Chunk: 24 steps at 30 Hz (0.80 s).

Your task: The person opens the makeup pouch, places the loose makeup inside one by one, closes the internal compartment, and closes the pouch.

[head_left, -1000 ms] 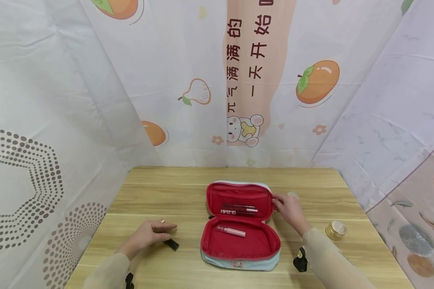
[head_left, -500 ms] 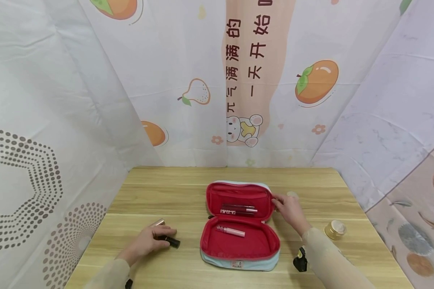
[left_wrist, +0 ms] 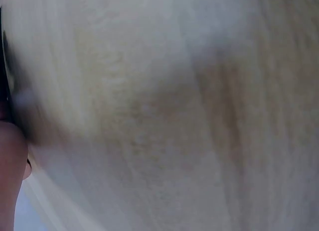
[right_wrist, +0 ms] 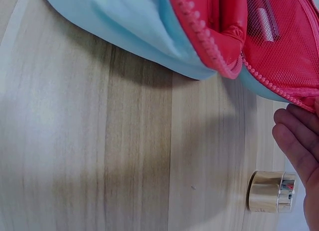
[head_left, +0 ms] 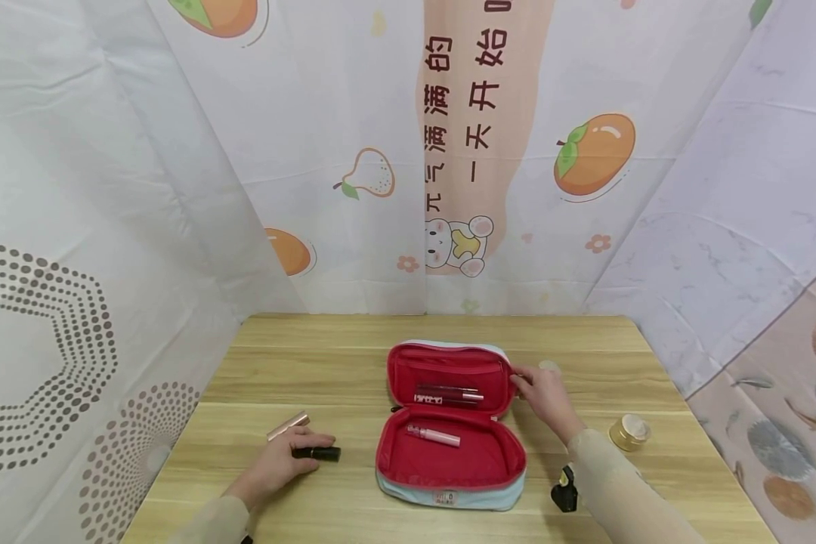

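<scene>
In the head view my left hand (head_left: 282, 461) pinches a black cosmetic tube (head_left: 318, 453) between thumb and fingers, low over the table. Just beyond it lies a rose-gold tube (head_left: 289, 425). The left wrist view is blurred; a thumb (left_wrist: 11, 156) and a dark edge show at its left. An unzipped light-blue cosmetic pouch with red lining (head_left: 496, 461) lies spread at mid-table. My right hand (head_left: 547, 397) grips the right edge of its far half. A pink tube (head_left: 442, 437) lies in the near half, dark slim tubes (head_left: 449, 394) in the far half's mesh pocket.
A gold jar (head_left: 630, 433) with a pale top stands right of my right forearm. A pale round top (head_left: 549, 367) shows behind my right hand. The right wrist view shows a gold jar (right_wrist: 271, 192) below the fingers. Printed cloth (head_left: 367, 249) hangs behind the wooden table.
My left hand has taken hold of the black tube, which has turned nearly level and shifted slightly up. The rose-gold tube shows more beside the hand. My right hand keeps its place on the pouch.
</scene>
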{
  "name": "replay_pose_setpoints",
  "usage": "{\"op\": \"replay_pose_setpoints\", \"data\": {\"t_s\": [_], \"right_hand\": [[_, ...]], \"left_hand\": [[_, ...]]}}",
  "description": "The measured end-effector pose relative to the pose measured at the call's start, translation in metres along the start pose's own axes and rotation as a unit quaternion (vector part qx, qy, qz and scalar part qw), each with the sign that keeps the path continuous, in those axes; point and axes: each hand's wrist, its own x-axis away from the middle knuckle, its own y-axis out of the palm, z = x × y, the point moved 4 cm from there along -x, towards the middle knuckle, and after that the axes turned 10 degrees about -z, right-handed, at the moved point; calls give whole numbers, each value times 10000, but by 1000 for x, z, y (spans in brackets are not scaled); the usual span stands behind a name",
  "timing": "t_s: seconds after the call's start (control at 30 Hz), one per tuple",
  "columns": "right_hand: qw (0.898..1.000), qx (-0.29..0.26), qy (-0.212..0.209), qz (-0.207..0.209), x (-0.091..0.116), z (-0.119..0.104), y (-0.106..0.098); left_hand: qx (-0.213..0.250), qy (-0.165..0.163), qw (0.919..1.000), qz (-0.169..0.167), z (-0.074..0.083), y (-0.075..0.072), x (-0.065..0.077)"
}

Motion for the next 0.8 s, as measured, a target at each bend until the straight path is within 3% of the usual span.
{"op": "replay_pose_setpoints", "data": {"t_s": [0.23, 0.37, 0.67, 0.8], "right_hand": [[10000, -73, 19, -6, 0, -1, 1], [9999, -123, 38, -20, 0, 0, 1], [9999, -90, 114, -29, -1, 0, 2], [9999, -67, 101, -39, 0, -1, 2]], "left_hand": [[-239, -31, 9990, 377, -3, -1, 1], [-9, -50, 9990, 453, -3, -3, 0], [267, -772, 9946, 639, 1, -7, -1], [385, -900, 9933, 612, 9, -8, -4]]}}
